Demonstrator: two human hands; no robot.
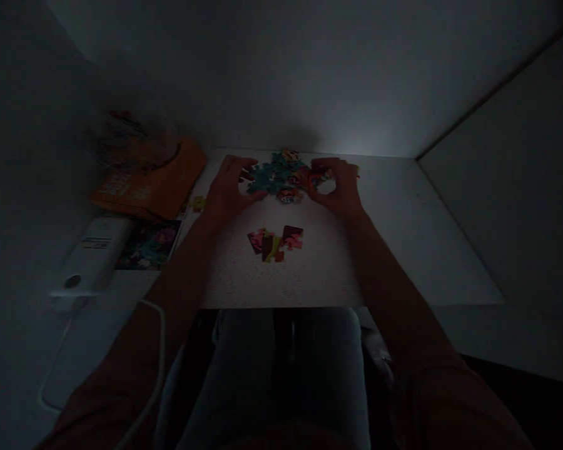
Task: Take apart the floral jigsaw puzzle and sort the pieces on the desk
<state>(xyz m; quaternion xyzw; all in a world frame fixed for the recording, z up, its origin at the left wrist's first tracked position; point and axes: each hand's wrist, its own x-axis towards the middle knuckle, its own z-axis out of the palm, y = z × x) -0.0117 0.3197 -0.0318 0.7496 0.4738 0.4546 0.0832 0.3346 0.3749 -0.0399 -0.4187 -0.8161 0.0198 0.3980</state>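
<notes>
A heap of jigsaw puzzle pieces [278, 174], mostly teal with some orange and white ones, lies near the back of the white table. My left hand [231, 190] curves around the heap's left side, thumb and fingers apart. On the right side, my right hand [341, 186] is cupped the same way, its thumb and fingers apart at the edge of the pieces. Neither hand visibly lifts a piece. Closer to me, a small group of pink, green and brown puzzle pieces [273, 247] lies between my forearms.
To the left stand an orange puzzle box [162, 184] and a clear plastic bag [131, 140]. A yellow piece [197, 203] lies beside my left wrist. Nearer are a colourful picture sheet [151, 245] and a white device [94, 250] with a cable [162, 337]. A wall [281, 81] rises behind the table.
</notes>
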